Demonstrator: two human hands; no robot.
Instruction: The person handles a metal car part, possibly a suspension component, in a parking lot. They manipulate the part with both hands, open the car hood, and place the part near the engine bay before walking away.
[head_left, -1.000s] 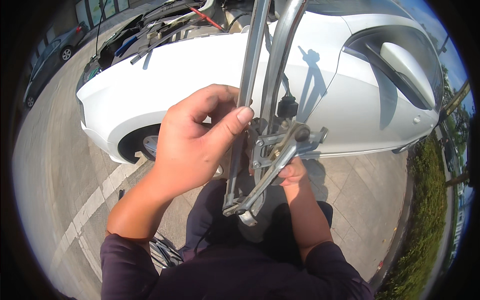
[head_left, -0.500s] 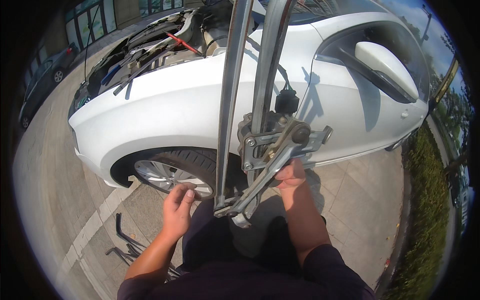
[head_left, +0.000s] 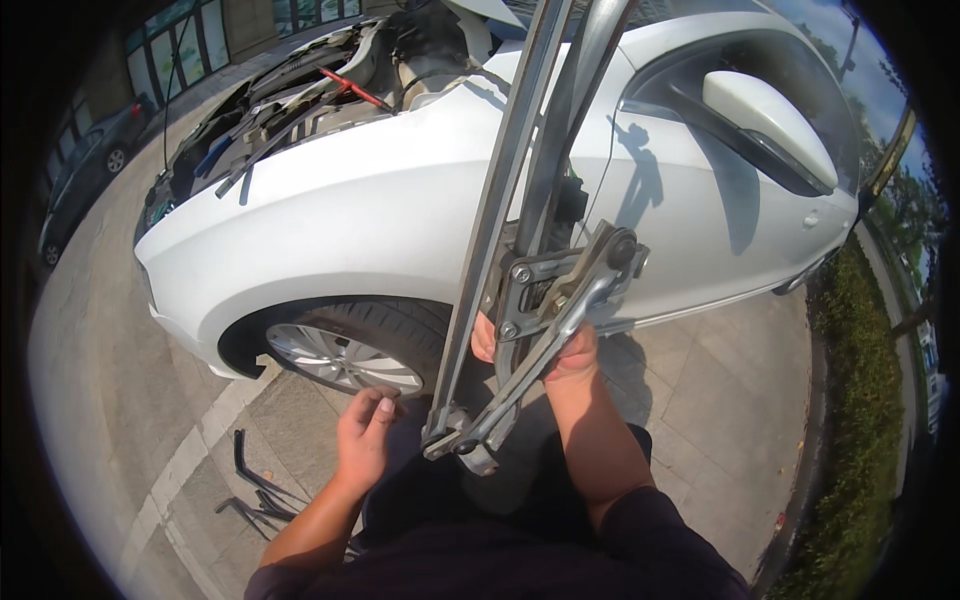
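A metal windshield wiper linkage with long grey bars and a bracket stands upright in front of me, its top leaning right. My right hand is closed around it low down, beneath the bracket; fingertips show on the bracket's left side. A dark connector sits behind the bars, partly hidden. To the left of the linkage's lower end, my left hand is raised with curled fingers and thumb drawn together. Whatever it may pinch is hidden or too small to tell. It is apart from the linkage.
Ahead stands a white car with its engine bay exposed and a red-handled tool lying there. The front wheel is close to my left hand. Black bent arms lie on the paving at lower left. A hedge runs along the right.
The linkage has tipped, its top swinging to the right. Fingertips of my right hand now show left of the bracket. My left hand has moved slightly down and right.
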